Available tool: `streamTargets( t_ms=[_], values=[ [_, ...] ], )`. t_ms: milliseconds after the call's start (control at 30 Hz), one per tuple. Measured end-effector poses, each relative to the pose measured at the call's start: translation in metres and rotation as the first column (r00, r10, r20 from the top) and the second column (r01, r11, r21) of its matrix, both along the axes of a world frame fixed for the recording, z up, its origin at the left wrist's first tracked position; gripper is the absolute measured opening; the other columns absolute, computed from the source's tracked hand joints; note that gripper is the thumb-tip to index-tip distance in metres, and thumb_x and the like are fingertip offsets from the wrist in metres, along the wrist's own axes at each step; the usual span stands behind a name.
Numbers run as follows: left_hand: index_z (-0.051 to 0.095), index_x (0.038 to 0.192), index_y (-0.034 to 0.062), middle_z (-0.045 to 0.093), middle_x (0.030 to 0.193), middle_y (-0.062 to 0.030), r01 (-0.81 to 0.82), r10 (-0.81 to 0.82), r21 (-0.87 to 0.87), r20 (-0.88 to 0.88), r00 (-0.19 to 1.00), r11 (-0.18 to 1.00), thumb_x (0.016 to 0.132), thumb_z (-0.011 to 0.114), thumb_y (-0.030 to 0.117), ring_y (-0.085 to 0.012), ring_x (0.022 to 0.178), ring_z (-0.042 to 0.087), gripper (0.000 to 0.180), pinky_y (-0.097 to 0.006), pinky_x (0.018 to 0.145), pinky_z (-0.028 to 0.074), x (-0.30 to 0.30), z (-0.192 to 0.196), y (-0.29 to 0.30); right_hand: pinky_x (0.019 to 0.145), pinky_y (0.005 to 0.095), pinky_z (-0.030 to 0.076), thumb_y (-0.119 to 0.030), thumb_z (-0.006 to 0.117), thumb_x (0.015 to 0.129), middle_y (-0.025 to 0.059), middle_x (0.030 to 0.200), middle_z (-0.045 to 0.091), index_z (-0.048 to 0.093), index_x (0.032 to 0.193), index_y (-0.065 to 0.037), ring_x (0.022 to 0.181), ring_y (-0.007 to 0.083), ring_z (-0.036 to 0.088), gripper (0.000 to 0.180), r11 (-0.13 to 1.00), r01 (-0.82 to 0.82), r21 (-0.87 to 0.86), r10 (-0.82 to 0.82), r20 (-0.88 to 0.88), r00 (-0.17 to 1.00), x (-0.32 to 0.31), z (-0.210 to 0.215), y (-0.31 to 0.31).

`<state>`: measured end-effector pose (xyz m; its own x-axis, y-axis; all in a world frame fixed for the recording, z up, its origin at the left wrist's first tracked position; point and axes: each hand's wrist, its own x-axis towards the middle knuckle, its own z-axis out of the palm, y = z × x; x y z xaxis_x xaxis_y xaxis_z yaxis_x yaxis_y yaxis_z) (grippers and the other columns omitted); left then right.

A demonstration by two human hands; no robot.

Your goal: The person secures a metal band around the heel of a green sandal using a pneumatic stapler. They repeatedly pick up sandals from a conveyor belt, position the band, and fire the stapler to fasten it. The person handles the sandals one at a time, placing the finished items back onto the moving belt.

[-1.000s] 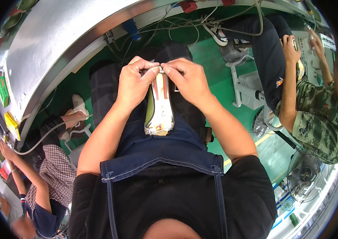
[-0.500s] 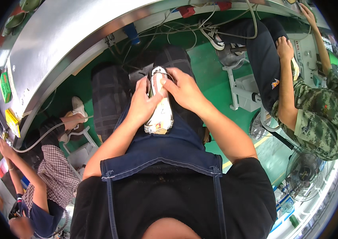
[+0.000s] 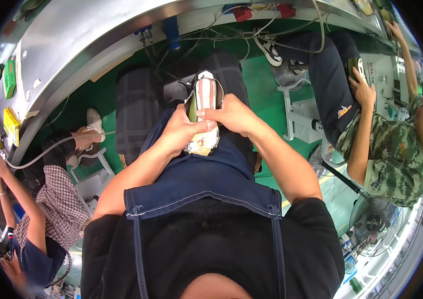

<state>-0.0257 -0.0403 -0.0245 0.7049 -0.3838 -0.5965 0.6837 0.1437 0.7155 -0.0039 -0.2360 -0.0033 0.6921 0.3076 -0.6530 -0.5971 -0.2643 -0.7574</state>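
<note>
An unfinished shoe upper point(image 3: 205, 93) lies lengthwise between my thighs, its pale underside turned up. Reddish lines run down its middle, and a strip of olive-green fabric shows at its left side. The near end looks crumpled and yellowish white. My left hand point(image 3: 183, 130) is closed round its left side, thumb laid across the pale face. On the right edge, my right hand point(image 3: 232, 116) grips it with the thumb pressed on the middle. The fingers beneath the upper are hidden. Dark blue apron cloth point(image 3: 196, 179) covers my lap just nearer to me.
A metal-topped workbench point(image 3: 87, 30) curves across the front and left, with green point(image 3: 9, 78) and yellow boxes point(image 3: 11, 127) on it. Cables point(image 3: 226, 36) tangle beneath. People sit on both sides; the right one holds a green shoe piece point(image 3: 355, 70). A fan point(image 3: 375, 224) stands behind at right.
The upper has shifted slightly forward and right. My hands now grip lower along it, uncovering more of its far part. The person at right now shows a green shoe piece in hand.
</note>
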Motion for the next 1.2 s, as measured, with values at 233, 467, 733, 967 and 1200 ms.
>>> streamTargets(
  t_ms=[233,467,733,967,1200],
  values=[
    [0.063,0.115,-0.0086,0.072,0.099,-0.0146,0.042,-0.038,-0.102,0.045,0.998,0.994,0.077,0.09,0.012,-0.0212,0.087,0.073,0.051,-0.035,0.08,0.06,-0.002,-0.001,0.005,0.069,0.0405,0.056,-0.039,0.072,0.098,0.0221,0.078,0.072,0.073,0.086,0.006,0.078,0.0278,0.074,0.047,0.762,-0.375,-0.528,0.485,0.081,0.871,0.027,0.054,-0.009],
    [0.052,0.121,-0.0108,0.069,0.104,-0.0174,0.076,-0.074,-0.058,0.038,0.997,0.995,0.078,0.092,0.017,-0.0229,0.089,0.072,0.065,-0.037,0.081,0.06,-0.002,-0.007,0.006,0.091,0.0477,0.052,-0.024,0.076,0.09,0.0171,0.11,0.069,0.066,0.119,-0.003,0.106,0.0386,0.065,0.037,0.843,0.37,-0.389,0.458,0.881,-0.117,0.172,0.137,0.014],
    [0.048,0.119,-0.0117,0.068,0.103,-0.0187,0.086,-0.083,-0.079,0.035,0.996,0.993,0.079,0.092,0.017,-0.0233,0.088,0.073,0.066,-0.036,0.076,0.061,0.002,-0.006,0.011,0.099,0.0535,0.044,-0.032,0.07,0.093,0.0175,0.125,0.06,0.056,0.133,-0.003,0.121,0.0385,0.055,0.051,0.555,0.436,-0.709,0.778,0.628,0.031,0.203,0.113,0.037],
    [0.04,0.12,-0.0124,0.065,0.107,-0.022,0.105,-0.105,-0.004,0.028,0.994,0.994,0.078,0.093,0.021,-0.0251,0.094,0.072,0.075,-0.036,0.08,0.061,0.004,-0.005,0.013,0.081,0.0511,0.052,-0.013,0.065,0.097,0.0187,0.101,0.07,0.057,0.116,-0.002,0.096,0.0411,0.069,0.024,0.645,0.044,-0.763,0.669,0.591,0.452,0.095,0.144,0.002],
    [0.038,0.122,-0.0125,0.064,0.108,-0.0233,0.103,-0.103,0.024,0.007,0.995,0.994,0.079,0.094,0.025,-0.0261,0.095,0.073,0.08,-0.036,0.079,0.061,0.005,-0.001,0.015,0.077,0.0443,0.056,-0.005,0.056,0.099,0.0211,0.105,0.072,0.055,0.117,0.004,0.091,0.0342,0.072,0.02,0.454,-0.682,-0.574,0.741,-0.181,0.646,0.04,0.129,-0.036]
  ],
)
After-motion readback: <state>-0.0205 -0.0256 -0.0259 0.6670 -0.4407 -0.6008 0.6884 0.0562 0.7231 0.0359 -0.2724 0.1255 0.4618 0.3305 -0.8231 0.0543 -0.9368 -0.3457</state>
